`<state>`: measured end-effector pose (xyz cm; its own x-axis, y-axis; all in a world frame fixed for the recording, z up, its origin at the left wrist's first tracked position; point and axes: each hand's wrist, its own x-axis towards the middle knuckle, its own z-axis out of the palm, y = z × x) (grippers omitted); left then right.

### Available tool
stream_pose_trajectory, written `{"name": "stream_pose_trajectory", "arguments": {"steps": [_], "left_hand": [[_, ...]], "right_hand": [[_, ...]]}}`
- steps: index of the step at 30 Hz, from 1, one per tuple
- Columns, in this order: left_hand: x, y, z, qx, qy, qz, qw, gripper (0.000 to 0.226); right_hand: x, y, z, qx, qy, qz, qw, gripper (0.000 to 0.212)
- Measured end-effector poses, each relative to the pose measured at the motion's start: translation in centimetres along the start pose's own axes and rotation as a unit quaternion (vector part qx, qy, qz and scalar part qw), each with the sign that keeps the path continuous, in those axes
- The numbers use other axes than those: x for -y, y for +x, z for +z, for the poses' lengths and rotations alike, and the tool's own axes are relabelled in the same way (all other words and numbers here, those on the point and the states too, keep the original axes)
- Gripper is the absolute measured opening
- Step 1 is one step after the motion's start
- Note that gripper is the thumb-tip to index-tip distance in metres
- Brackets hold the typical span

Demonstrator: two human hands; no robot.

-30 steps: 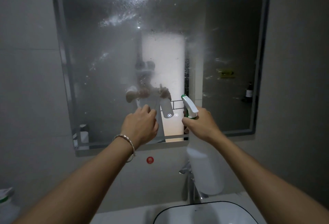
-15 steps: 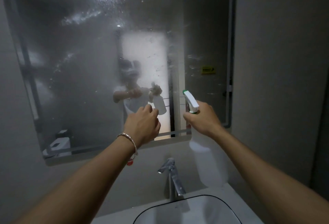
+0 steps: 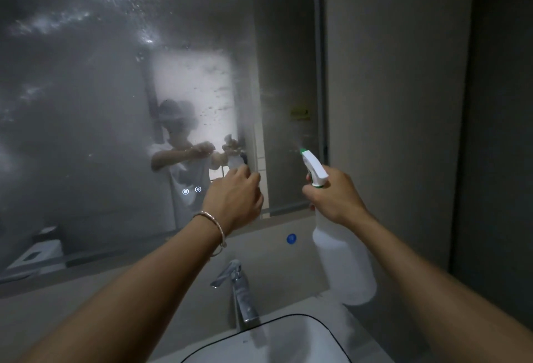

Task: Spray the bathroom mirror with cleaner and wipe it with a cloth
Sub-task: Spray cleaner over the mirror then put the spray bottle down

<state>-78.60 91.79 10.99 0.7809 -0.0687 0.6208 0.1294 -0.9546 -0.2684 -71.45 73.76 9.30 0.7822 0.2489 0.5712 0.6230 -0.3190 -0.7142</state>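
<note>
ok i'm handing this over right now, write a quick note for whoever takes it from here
Left hand: raised before the mirror, fingers curled, nothing visible in it.
Right hand: grips the spray bottle at its neck, nozzle aimed at the mirror.
Done: spray droplets cover the left and middle of the glass; the right strip looks lighter.
Left: finish spraying the right side, then wipe. No cloth is in view.

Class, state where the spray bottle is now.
In the head view, the spray bottle is right of centre, gripped by the right hand near the mirror's lower right corner, right of the tap.
</note>
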Motion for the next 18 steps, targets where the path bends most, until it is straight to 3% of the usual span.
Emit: {"name": "stream_pose_trajectory", "arguments": {"steps": [7,18], "left_hand": [[-3.6,1.7,0.7,-0.005,-0.022,0.028,0.999,0.030],[-7.5,2.9,2.9,0.001,-0.055,0.044,0.998,0.026]], "right_hand": [[-2.5,0.0,-2.8,0.009,0.025,0.018,0.999,0.005],[-6.1,0.7,-5.4,-0.072,0.038,0.066,0.995,0.004]]}}
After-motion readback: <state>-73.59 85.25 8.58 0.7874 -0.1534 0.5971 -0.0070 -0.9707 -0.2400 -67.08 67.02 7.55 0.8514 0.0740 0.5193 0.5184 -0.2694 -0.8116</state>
